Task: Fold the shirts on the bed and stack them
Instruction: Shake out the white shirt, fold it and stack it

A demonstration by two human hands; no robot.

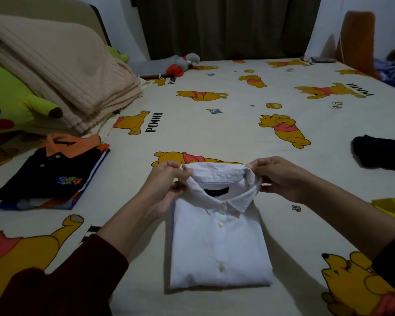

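Two hands work at the collar of a white shirt (219, 242), which lies folded into a neat rectangle on the bed sheet (237, 133), buttons up, directly in front of the person. Dark red sleeves cover both forearms at the bottom edge. The left hand (167, 185) pinches the left end of the collar, thumb and fingers closed on the fabric. The right hand (278, 176) does the same at the right end, fingers closed on the collar edge. The collar end is lifted slightly off the sheet; the shirt's body rests flat.

To the left, near the bed's edge, sits a stack of folded shirts (53, 172): a black one with an orange collar on top, blue and orange layers showing beneath. To the right, a dark garment (381, 153) lies bunched at the frame edge, and a yellow cloth (392, 208) shows just below it, partly cut off.

Farther left, a green plush toy (12, 103) lies under a folded beige blanket (59, 71). At the far side of the bed, a grey and red stuffed toy (183, 63) rests near dark curtains (226, 26). An orange pillow (357, 39) stands upright at far right.
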